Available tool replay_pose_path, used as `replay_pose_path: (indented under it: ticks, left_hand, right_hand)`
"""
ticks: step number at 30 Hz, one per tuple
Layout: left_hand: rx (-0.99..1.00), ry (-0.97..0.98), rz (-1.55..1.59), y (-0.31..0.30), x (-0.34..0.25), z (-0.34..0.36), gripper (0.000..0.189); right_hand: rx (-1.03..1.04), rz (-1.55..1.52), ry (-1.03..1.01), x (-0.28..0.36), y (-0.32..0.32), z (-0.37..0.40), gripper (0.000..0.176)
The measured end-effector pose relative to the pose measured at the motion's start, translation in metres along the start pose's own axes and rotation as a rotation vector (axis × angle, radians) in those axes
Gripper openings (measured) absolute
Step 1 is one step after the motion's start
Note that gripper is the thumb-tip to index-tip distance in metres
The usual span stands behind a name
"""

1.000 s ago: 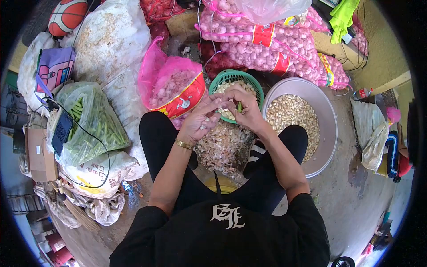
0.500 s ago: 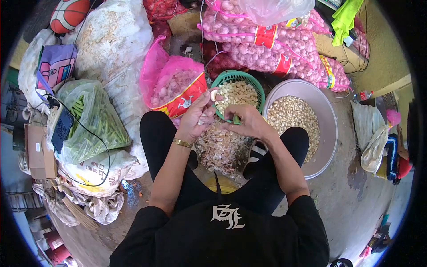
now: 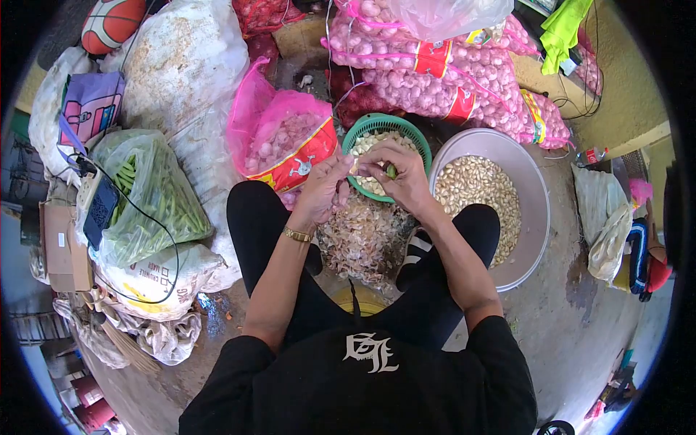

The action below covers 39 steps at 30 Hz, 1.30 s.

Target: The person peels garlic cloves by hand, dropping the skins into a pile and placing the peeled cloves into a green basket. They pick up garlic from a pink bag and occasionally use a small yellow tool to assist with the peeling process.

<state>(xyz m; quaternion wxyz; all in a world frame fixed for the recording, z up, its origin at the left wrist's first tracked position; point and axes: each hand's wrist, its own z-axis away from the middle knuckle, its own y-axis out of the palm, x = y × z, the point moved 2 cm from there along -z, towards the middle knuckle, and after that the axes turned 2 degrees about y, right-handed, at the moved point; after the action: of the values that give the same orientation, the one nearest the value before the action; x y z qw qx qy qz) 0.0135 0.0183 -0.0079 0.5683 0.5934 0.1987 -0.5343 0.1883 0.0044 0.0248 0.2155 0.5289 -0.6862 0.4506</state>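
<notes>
My left hand (image 3: pixel 321 190) is closed, its thumb and fingertips pinching a garlic clove (image 3: pixel 354 167). Against that clove are the fingertips of my right hand (image 3: pixel 399 174), wrapped round a small green-handled tool (image 3: pixel 391 172) whose blade I cannot make out. Both hands are over the near left edge of a green basket (image 3: pixel 423 145) holding pale peeled cloves. Below them, a heap of papery garlic skins (image 3: pixel 362 239) lies between my legs. A wide pale tub (image 3: pixel 538 210) on the right holds many cloves.
An open pink net bag of garlic (image 3: pixel 279 141) stands beyond my left hand. Full garlic sacks (image 3: pixel 457 87) are stacked behind the basket. Left are a clear bag of green pods (image 3: pixel 156 196), white sacks (image 3: pixel 181 80) and a dark phone-like device (image 3: pixel 101 214) with a cable.
My right hand has moved up and left, its fingertips now meeting those of my left hand at the clove. My left hand's fingers have curled in more.
</notes>
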Motion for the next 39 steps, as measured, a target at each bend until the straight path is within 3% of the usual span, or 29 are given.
replay_pose_path:
  ticks: [14,22,25,27,30,32,35,37,39]
  left_hand:
    - [-0.012,0.044,0.004,0.004,0.003,-0.003,0.023]
    - [0.027,0.044,-0.013,0.007,0.011,-0.008,0.027]
    - [-0.015,0.001,-0.137,0.017,0.002,-0.003,0.029]
    - [0.133,-0.108,-0.062,0.018,0.002,-0.001,0.028]
    - [0.009,-0.099,0.094,0.014,0.011,-0.009,0.028]
    - [0.062,-0.119,0.217,0.002,0.01,-0.01,0.028]
    - [0.17,-0.12,0.386,-0.008,0.005,-0.012,0.032]
    - [0.229,-0.107,0.43,-0.007,0.002,-0.012,0.036]
    - [0.256,-0.102,0.445,-0.007,0.0,-0.009,0.036]
  right_hand:
    - [0.071,0.113,0.012,0.006,-0.008,-0.002,0.021]
    - [0.191,0.203,0.065,0.008,-0.012,0.003,0.044]
    - [0.136,0.165,0.031,0.01,-0.017,0.002,0.045]
    - [0.137,0.173,0.044,0.008,-0.019,0.003,0.042]
    - [0.1,0.116,0.031,0.007,-0.019,0.003,0.036]
    - [0.063,0.053,0.005,0.007,-0.021,0.004,0.031]
    - [0.183,-0.029,0.032,0.007,-0.023,0.011,0.021]
    - [0.423,0.064,0.037,-0.003,-0.016,0.024,0.016]
    - [0.495,0.132,0.048,-0.009,-0.014,0.029,0.016]
